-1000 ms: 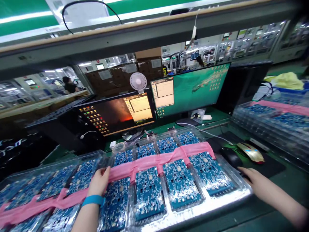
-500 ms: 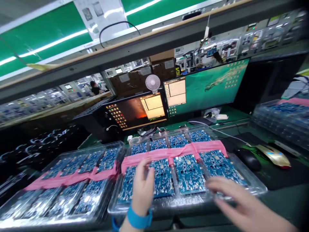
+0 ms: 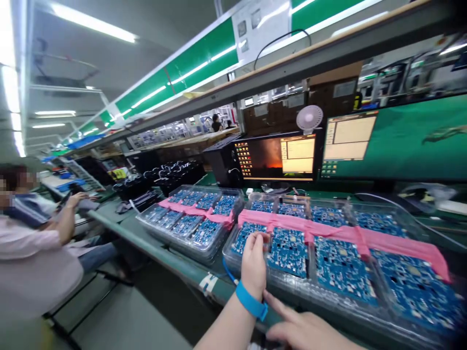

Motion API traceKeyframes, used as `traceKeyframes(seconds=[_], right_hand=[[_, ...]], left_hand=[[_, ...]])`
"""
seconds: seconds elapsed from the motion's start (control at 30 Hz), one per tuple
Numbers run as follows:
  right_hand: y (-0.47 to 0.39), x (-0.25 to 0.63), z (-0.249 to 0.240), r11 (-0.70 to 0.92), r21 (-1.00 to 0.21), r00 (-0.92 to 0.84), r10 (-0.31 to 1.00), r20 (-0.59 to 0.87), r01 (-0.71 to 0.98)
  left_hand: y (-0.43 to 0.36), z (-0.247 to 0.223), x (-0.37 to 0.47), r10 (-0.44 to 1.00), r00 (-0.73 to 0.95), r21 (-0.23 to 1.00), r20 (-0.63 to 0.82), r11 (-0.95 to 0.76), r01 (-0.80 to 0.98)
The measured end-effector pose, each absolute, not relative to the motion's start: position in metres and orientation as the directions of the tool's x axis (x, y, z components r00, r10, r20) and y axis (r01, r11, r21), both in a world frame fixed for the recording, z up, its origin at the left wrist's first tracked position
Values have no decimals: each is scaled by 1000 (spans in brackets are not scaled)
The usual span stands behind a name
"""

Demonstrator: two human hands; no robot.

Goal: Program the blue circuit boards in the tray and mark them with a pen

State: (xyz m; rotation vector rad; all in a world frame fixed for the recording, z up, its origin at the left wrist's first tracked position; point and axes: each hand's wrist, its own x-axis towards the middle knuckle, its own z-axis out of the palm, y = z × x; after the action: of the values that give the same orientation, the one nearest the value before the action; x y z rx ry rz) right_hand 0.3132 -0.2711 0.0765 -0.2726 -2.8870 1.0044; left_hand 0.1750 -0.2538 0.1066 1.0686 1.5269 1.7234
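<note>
My left hand [image 3: 254, 257] hovers over the blue circuit boards [image 3: 288, 250] in the nearer clear plastic tray [image 3: 328, 299], close to a pink strip [image 3: 292, 218] across them. Its fingers are loosely curled and apart, with nothing seen in them. On that wrist sits a blue wrist strap [image 3: 250, 301] with a blue cord running from it. Below, my right hand [image 3: 297, 323] points its index finger at the wrist, the tip at or touching the skin beside the strap. The thumb is held away from that finger, and the hand's lower part is cut off by the frame.
Left of the nearer tray stands a second clear tray [image 3: 215, 250] of boards with a pink strip. Behind are two monitors [image 3: 277, 158] and a small white fan [image 3: 309, 118]. A seated person [image 3: 36, 262] is at the far left; the bench edge [image 3: 146, 248] runs between.
My view has swung left, bringing the seated person in. The right hand has moved from the tray's front edge to my left wrist. The left hand stays over the boards.
</note>
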Motion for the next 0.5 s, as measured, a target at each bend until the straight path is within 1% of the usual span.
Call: traceKeyframes(seconds=[0.07, 0.1, 0.2, 0.27, 0.4, 0.47, 0.5], right_hand=[[-278, 307, 76, 814, -569, -989, 148, 0, 122], [-280, 303, 74, 816, -569, -991, 132, 16, 99], [-286, 291, 60, 772, -635, -987, 80, 142, -29], [-289, 282, 50, 743, -661, -979, 32, 201, -111], [-292, 272, 46, 710, -674, -969, -47, 242, -203], [-289, 278, 52, 691, -685, -962, -58, 268, -232], [-286, 284, 56, 683, -690, -958, -52, 280, -239]], left_hand=[[-263, 107, 169, 815, -550, 982, 182, -175, 65], [-267, 107, 168, 803, -568, 983, 179, -174, 63], [-281, 107, 170, 805, -570, 986, 164, -150, 72], [-288, 107, 177, 851, -505, 990, 143, -119, 80], [-296, 117, 190, 930, -351, 991, 109, -76, 107], [-299, 124, 191, 956, -270, 980, 115, -65, 188], [-302, 127, 190, 968, -216, 961, 125, -64, 269]])
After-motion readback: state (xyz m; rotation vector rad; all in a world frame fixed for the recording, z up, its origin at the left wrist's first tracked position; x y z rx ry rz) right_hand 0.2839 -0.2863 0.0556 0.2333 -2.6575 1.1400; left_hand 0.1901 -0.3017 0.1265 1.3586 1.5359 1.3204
